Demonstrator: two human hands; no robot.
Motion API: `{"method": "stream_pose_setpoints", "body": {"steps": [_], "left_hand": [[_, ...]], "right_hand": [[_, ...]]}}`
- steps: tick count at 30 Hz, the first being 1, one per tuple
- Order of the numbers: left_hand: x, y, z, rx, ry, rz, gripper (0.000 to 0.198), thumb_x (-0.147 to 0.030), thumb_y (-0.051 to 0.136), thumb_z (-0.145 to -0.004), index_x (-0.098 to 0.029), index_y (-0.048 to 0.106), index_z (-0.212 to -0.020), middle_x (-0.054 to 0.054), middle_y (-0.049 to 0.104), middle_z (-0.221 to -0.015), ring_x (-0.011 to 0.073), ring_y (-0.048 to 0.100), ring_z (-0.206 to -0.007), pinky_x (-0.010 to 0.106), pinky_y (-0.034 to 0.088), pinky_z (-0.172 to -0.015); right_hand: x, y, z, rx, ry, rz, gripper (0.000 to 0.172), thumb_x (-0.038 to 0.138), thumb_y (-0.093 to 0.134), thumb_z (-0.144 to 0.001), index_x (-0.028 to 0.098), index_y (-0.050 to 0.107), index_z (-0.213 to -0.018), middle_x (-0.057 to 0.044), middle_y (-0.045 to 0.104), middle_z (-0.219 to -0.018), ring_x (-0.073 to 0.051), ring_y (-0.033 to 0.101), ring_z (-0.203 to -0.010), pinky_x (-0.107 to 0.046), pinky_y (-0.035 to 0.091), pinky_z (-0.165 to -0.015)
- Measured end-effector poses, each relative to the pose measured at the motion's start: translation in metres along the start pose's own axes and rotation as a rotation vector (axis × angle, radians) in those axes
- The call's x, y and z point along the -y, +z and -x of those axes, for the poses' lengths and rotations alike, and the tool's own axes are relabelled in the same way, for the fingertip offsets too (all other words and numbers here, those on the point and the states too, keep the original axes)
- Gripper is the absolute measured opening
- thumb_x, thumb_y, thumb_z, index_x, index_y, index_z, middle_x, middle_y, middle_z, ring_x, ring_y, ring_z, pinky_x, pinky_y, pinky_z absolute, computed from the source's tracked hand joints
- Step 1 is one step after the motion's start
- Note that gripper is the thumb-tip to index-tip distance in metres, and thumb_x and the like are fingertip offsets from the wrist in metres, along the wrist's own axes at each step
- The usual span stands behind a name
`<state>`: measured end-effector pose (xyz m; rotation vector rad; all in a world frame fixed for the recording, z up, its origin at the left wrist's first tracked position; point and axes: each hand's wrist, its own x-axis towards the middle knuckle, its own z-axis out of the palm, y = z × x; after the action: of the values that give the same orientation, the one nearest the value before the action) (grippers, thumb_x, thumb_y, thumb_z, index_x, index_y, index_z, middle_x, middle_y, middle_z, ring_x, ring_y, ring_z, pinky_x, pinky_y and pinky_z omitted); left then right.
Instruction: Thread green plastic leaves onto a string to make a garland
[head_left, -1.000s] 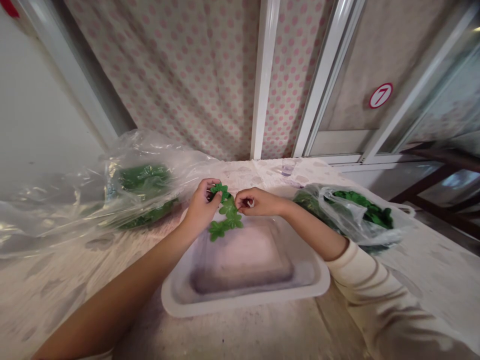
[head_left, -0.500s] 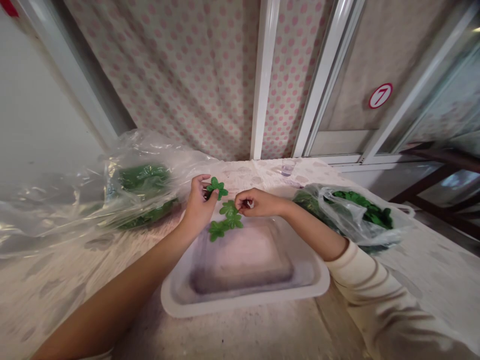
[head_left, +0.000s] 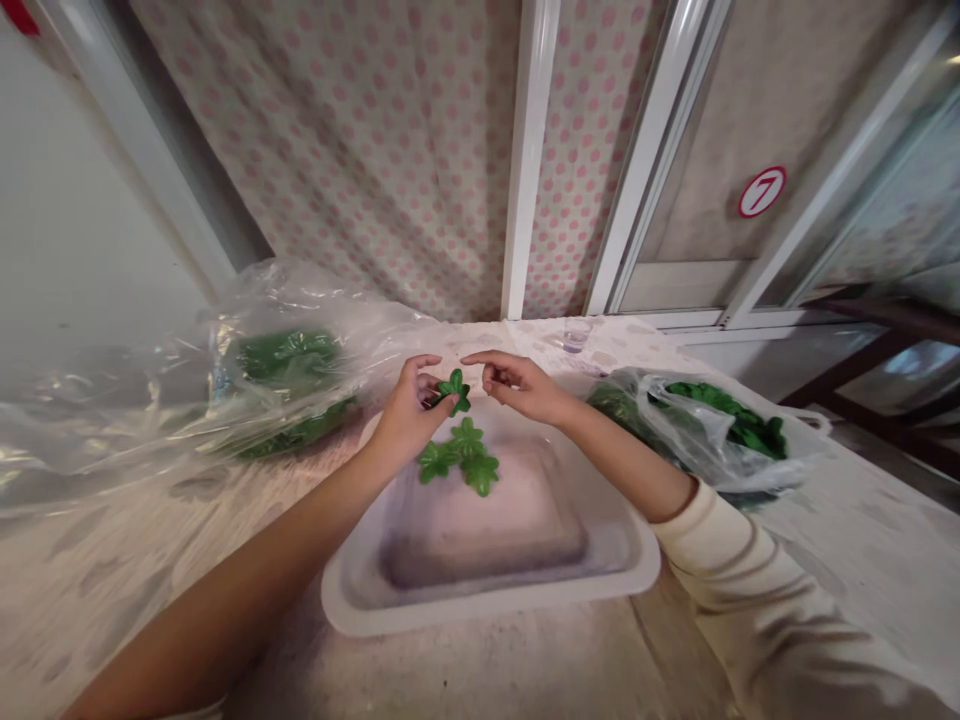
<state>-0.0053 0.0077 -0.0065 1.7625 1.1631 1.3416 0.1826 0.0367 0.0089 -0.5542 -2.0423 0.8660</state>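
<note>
Nearest: worktop [head_left: 525,670] w/ a pale patterned cover. A bare forearm comes in from 7 o'clock and a cream sleeve [head_left: 750,590] from 4 o'clock. Next, a white tray [head_left: 487,605] lies flat on the worktop at centre of view, shallow, w/ a rim all round. Inside it, at the tray's 12 o'clock end, are the loose leaves [head_left: 461,455]: approx three green clover-shaped pieces, overlapping, on the tray floor. Just past them both hands hang over the tray's far rim. L hand [head_left: 409,415], at approx 11 o'clock of the tray, has thumb and fingertips pinched on one green leaf [head_left: 452,388], held clear of the tray and apart from the pieces below. R hand [head_left: 517,385], at 12–1 o'clock, holds nothing. Its fingers are loosely spread, forefinger stretched towards 9 o'clock, tips just beside the green leaf; can't tell if they touch it. Further out, at 10 o'clock of the tray, a big clear bag [head_left: 300,305] slumps on the worktop w/ a heap of green pieces inside. At 2 o'clock a small clear bag [head_left: 675,425], also w/ green pieces, lies near the R forearm. Beyond the tray at 1 o'clock a clear cup [head_left: 576,335] stands by the worktop's far edge. Behind all that hangs a dotted curtain [head_left: 390,150], pink spots on pale cloth, w/ a white post [head_left: 529,150] upright in front. Off at 2 o'clock is a round sign [head_left: 761,191] w/ a 7.
</note>
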Motion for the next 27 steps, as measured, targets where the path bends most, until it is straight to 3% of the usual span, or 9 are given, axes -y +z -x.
{"method": "stream_pose_setpoints", "body": {"steps": [7, 13, 27], "left_hand": [[-0.0023, 0.0, 0.0008, 0.029, -0.018, 0.008, 0.048, -0.023, 0.062, -0.069, -0.021, 0.037, -0.111, -0.002, 0.055, -0.077, 0.0113, 0.056, -0.067, 0.029, 0.043, -0.07], [-0.001, 0.0002, 0.0005, 0.033, -0.017, 0.01, 0.048, -0.024, 0.063, -0.069, -0.021, 0.037, -0.11, -0.002, 0.054, -0.077, 0.0112, 0.056, -0.067, 0.029, 0.043, -0.07], [-0.0018, 0.0003, 0.0008, 0.011, -0.02, 0.003, 0.048, -0.022, 0.063, -0.069, -0.021, 0.038, -0.11, -0.003, 0.053, -0.075, 0.0107, 0.056, -0.066, 0.028, 0.043, -0.069]], "right_hand": [[-0.0018, 0.0005, -0.0006, 0.048, 0.01, 0.082, 0.035, 0.013, 0.048, -0.078, 0.017, 0.061, -0.11, 0.001, 0.046, -0.07, -0.008, 0.039, -0.06, -0.021, 0.034, -0.056], [-0.0021, 0.0008, -0.0004, 0.054, 0.048, 0.079, 0.041, 0.014, 0.047, -0.079, 0.016, 0.056, -0.119, 0.003, 0.042, -0.065, -0.007, 0.036, -0.056, -0.02, 0.033, -0.054], [-0.0059, 0.001, -0.0002, 0.042, 0.025, 0.073, 0.034, 0.016, 0.048, -0.078, 0.017, 0.061, -0.11, 0.001, 0.05, -0.072, -0.007, 0.038, -0.057, -0.02, 0.034, -0.054]]}}
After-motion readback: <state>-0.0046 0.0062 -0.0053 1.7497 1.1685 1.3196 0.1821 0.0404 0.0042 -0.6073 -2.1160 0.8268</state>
